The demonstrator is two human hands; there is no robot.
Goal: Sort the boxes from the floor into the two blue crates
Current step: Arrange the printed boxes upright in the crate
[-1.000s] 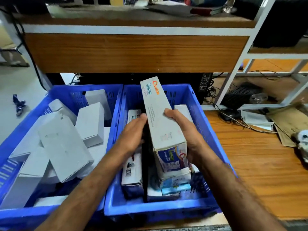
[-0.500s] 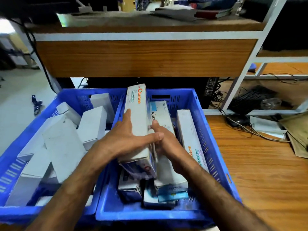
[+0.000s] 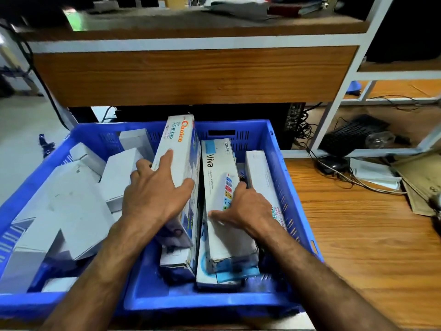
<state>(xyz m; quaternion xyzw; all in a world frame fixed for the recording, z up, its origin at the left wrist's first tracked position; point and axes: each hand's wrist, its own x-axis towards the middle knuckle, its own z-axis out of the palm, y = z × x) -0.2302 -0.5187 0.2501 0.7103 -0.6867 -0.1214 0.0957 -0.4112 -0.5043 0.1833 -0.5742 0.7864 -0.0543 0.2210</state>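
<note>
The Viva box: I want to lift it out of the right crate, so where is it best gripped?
Probably from above, at the far end of the Viva box, fingers across its narrow width. That end is raised and bare; the right hand rests on its middle, and neighbouring boxes crowd both sides.

Head view; steeply downward; close
</note>
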